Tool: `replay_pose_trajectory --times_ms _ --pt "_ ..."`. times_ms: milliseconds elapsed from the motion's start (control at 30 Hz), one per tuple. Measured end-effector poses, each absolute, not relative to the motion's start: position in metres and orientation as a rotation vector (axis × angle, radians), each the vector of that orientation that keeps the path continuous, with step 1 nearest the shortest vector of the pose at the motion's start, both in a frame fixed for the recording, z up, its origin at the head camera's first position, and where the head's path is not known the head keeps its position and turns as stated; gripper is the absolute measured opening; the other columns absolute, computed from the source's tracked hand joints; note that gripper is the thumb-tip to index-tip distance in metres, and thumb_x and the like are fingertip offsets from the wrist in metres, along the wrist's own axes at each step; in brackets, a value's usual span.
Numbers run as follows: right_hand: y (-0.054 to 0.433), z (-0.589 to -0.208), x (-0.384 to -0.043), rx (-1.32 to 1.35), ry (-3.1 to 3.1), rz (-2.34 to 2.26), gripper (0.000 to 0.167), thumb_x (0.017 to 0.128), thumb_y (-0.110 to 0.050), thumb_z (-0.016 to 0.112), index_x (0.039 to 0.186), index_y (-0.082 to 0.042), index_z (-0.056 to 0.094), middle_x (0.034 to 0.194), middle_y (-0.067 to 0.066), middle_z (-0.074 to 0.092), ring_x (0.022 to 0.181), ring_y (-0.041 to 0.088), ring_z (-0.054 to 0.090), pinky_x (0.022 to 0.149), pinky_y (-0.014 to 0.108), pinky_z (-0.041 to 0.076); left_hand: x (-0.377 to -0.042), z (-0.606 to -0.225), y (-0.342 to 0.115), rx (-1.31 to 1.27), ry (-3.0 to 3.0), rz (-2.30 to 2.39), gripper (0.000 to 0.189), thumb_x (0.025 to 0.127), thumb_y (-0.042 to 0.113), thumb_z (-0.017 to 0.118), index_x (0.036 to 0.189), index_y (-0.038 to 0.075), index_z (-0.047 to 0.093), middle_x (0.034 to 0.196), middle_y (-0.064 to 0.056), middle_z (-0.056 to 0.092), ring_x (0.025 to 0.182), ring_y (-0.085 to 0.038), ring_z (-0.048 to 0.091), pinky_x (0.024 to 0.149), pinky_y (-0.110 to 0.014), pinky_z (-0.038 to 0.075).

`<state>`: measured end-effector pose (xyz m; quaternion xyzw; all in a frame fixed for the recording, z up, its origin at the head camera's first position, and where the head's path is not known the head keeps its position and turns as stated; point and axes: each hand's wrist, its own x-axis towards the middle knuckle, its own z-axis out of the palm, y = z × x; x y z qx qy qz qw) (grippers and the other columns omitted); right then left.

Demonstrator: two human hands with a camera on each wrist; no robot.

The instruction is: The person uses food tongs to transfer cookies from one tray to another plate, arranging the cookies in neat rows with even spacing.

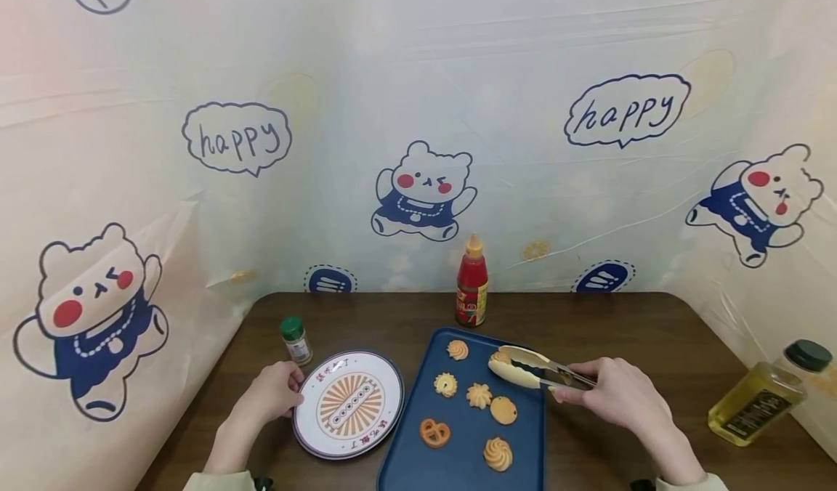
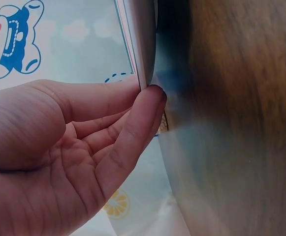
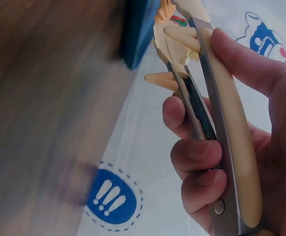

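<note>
My left hand (image 1: 268,391) pinches the left rim of a round white plate (image 1: 349,405) with an orange sunburst pattern. In the left wrist view, the thumb and fingertips of that hand (image 2: 79,142) meet at the edge of the plate (image 2: 145,44). My right hand (image 1: 617,391) grips metal tongs (image 1: 516,374) with cream tips and handles. The tong tips are around a swirled cookie (image 1: 500,356) at the upper right of a blue tray (image 1: 461,471). In the right wrist view, fingers curl round the tongs (image 3: 231,128), and the cookie (image 3: 166,10) shows by the tips.
Several other cookies (image 1: 479,396) and a pretzel (image 1: 434,433) lie on the tray. A red sauce bottle (image 1: 472,287) stands behind it. Left of it, a green-capped spice jar (image 1: 297,341) is behind the plate. An oil bottle (image 1: 761,400) stands at the far right.
</note>
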<state>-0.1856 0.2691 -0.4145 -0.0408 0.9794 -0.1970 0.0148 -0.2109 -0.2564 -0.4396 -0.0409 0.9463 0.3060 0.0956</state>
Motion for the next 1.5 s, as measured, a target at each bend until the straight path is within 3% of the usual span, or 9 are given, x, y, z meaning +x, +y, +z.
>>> replay_pose_trajectory --times_ms 133,300,600,933,1233,1433,1500 --pt "0.257 -0.409 -0.188 -0.129 3.038 -0.638 0.073 0.07 -0.066 0.078 0.12 -0.012 0.074 0.096 0.004 0.071 0.069 0.015 0.052 0.054 0.034 0.039 -0.211 -0.439 -0.256 -0.119 2.806 0.896 0.024 0.082 -0.007 0.072 0.103 -0.009 0.059 0.081 -0.012 0.056 0.066 -0.02 0.059 0.058 -0.033 0.056" --pt "0.237 -0.403 -0.192 -0.114 3.011 -0.679 0.073 0.071 -0.064 0.078 0.122 -0.012 0.073 0.074 -0.001 0.061 0.061 0.016 0.049 0.052 0.032 0.033 -0.212 -0.439 -0.255 -0.117 2.807 0.891 0.024 0.082 -0.007 0.072 0.102 -0.009 0.059 0.081 -0.012 0.056 0.066 -0.021 0.059 0.058 -0.033 0.056" --pt "0.196 -0.397 -0.201 -0.182 3.033 -0.71 0.067 0.071 -0.062 0.08 0.119 -0.016 0.074 0.075 -0.002 0.065 0.053 0.015 0.047 0.048 0.03 0.031 -0.213 -0.441 -0.255 -0.116 2.804 0.882 0.025 0.082 -0.006 0.073 0.103 -0.009 0.059 0.081 -0.012 0.057 0.065 -0.02 0.059 0.058 -0.033 0.056" --pt "0.144 -0.388 -0.212 -0.388 3.033 -0.681 0.058 0.074 -0.057 0.081 0.118 -0.019 0.075 0.056 -0.003 0.05 0.046 0.015 0.042 0.044 0.029 0.027 -0.213 -0.444 -0.26 -0.118 2.807 0.882 0.026 0.082 -0.006 0.073 0.103 -0.01 0.059 0.082 -0.012 0.057 0.065 -0.02 0.06 0.057 -0.032 0.056" --pt "0.105 -0.389 -0.224 -0.568 3.008 -0.637 0.058 0.076 -0.059 0.079 0.118 -0.019 0.075 0.068 -0.013 0.062 0.055 0.01 0.052 0.049 0.028 0.043 -0.214 -0.444 -0.26 -0.114 2.801 0.894 0.025 0.082 -0.007 0.073 0.102 -0.01 0.059 0.082 -0.012 0.057 0.064 -0.02 0.059 0.056 -0.032 0.056" --pt "0.081 -0.394 -0.234 -0.635 3.032 -0.579 0.058 0.076 -0.059 0.078 0.116 -0.018 0.076 0.08 -0.006 0.072 0.057 0.008 0.054 0.049 0.027 0.044 -0.215 -0.444 -0.259 -0.109 2.802 0.898 0.026 0.082 -0.006 0.073 0.102 -0.01 0.059 0.082 -0.012 0.056 0.065 -0.02 0.059 0.057 -0.032 0.056" --pt "0.074 -0.396 -0.236 -0.633 3.027 -0.578 0.058 0.076 -0.058 0.079 0.117 -0.017 0.076 0.077 -0.005 0.071 0.055 0.008 0.053 0.047 0.026 0.041 -0.215 -0.444 -0.259 -0.099 2.807 0.903 0.025 0.081 -0.007 0.073 0.101 -0.009 0.059 0.082 -0.012 0.056 0.065 -0.02 0.059 0.057 -0.032 0.056"
